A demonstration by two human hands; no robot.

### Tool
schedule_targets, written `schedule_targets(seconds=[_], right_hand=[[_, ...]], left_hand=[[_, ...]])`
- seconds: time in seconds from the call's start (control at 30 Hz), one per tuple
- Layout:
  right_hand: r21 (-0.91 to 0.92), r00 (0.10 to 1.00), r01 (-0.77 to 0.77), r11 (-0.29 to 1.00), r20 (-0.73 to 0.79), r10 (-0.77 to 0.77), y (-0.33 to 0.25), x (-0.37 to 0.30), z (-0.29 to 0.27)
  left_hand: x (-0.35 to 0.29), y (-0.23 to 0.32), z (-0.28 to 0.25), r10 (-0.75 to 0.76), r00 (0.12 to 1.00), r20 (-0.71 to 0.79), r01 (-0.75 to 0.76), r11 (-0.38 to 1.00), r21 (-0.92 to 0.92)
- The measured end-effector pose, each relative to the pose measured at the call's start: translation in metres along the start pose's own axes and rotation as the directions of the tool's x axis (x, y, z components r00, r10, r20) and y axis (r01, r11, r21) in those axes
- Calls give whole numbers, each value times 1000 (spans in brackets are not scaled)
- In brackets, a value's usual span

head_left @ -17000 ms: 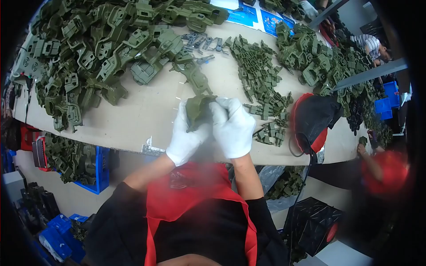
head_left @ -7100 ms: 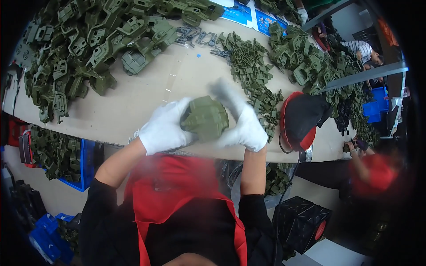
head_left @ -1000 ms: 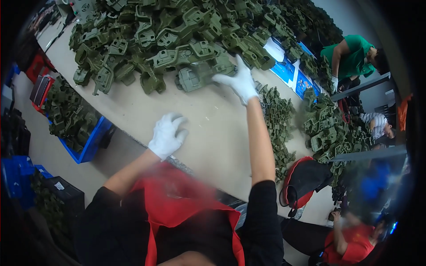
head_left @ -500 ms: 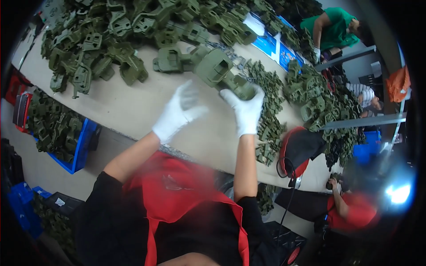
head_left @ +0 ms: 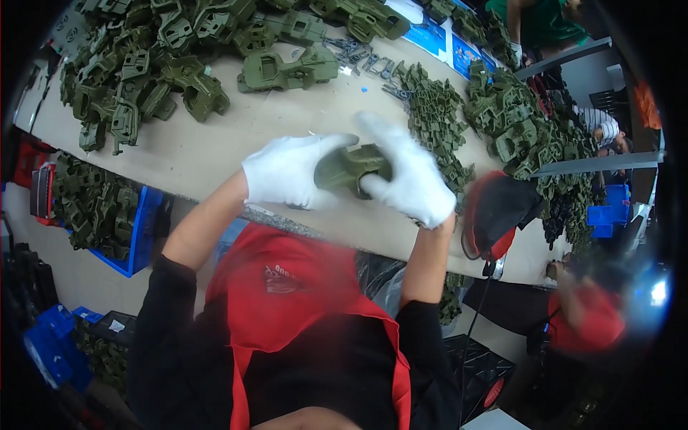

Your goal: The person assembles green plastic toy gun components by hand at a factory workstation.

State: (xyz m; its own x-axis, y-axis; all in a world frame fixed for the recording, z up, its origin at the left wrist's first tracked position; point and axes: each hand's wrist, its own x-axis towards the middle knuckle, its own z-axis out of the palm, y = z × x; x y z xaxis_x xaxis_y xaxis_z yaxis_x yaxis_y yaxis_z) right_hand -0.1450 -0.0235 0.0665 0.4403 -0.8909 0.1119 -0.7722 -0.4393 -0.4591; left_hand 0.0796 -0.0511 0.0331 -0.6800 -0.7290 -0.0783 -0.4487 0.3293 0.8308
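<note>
Both my hands wear white gloves and hold an olive-green plastic toy vehicle body [head_left: 352, 169] above the near part of the table. My left hand [head_left: 287, 173] grips its left end, thumb and fingers wrapped about it. My right hand [head_left: 416, 178] closes over its right end, the fingers slightly blurred. Much of the body is hidden by the gloves. Just beyond my hands lies another vehicle body [head_left: 287, 70] on its own. A heap of similar green bodies [head_left: 143, 72] covers the far left of the table.
Small green parts [head_left: 433, 118] lie piled to the right, near grey connector-like pieces [head_left: 358, 54]. A black and red cap-like item [head_left: 502, 215] with a cord sits at the right edge. A blue crate [head_left: 140, 236] of green parts stands lower left. Co-workers are at the right.
The vehicle body came nearer to me and to the left in my right hand, away from the one left lying. My left hand closed on it.
</note>
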Motion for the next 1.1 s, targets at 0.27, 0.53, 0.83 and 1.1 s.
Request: schedule_targets(seconds=[0.27, 0.53, 0.83, 1.1], right_hand=[[650, 786, -330, 685, -213, 581, 31, -22, 99], [441, 939, -219, 870, -148, 311, 26, -50, 114], [291, 836, -533, 795, 32, 548, 58, -14, 53], [-411, 712, -691, 594, -246, 658, 106, -77, 43]], left_hand=[[1, -42, 50, -292, 802, -521, -147, 749, -646], [12, -33, 62, -50, 984, -173, -56, 827, -560], [-6, -61, 70, 0, 999, -53, -52, 174, -983], [-13, -88, 69, -357, 934, -27, 0, 75, -997]])
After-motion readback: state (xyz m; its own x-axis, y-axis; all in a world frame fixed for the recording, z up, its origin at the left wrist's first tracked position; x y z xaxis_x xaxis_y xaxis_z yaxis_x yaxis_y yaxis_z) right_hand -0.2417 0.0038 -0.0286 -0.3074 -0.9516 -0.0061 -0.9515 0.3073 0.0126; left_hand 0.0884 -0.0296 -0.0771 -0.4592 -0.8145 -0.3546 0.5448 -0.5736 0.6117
